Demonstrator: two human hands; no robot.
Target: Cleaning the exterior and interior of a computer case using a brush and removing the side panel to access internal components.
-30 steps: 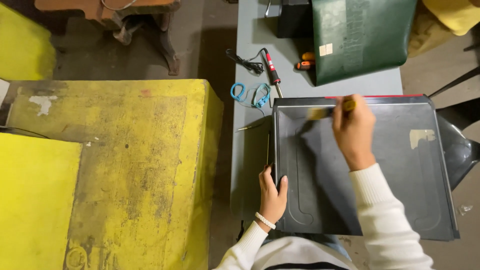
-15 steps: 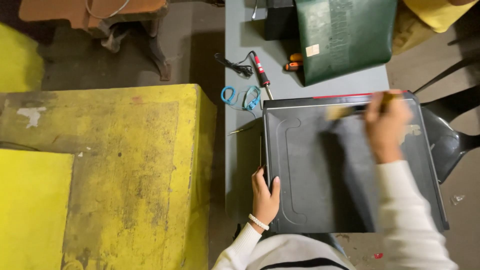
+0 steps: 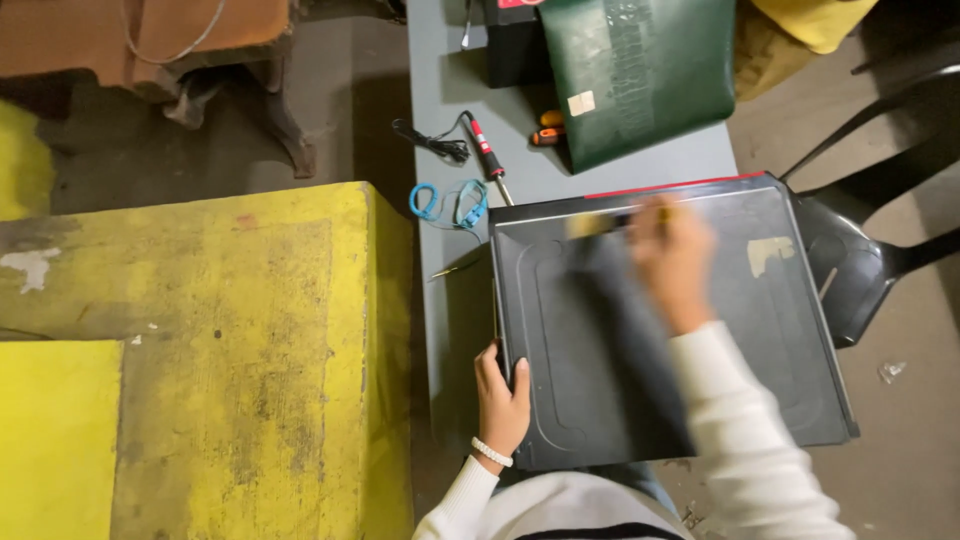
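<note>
Our left hand (image 3: 503,398) clamps the near left edge of the black metal panel (image 3: 770,340), which lies on the grey table (image 3: 445,60). Our right hand (image 3: 672,262), blurred, seems closed around a brush (image 3: 598,222) at the panel's far edge.

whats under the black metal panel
The black panel lies on the grey table, overhanging its edge toward the person. The left hand grips its edge; the right hand brushes it. Whatever lies beneath is hidden.
</note>
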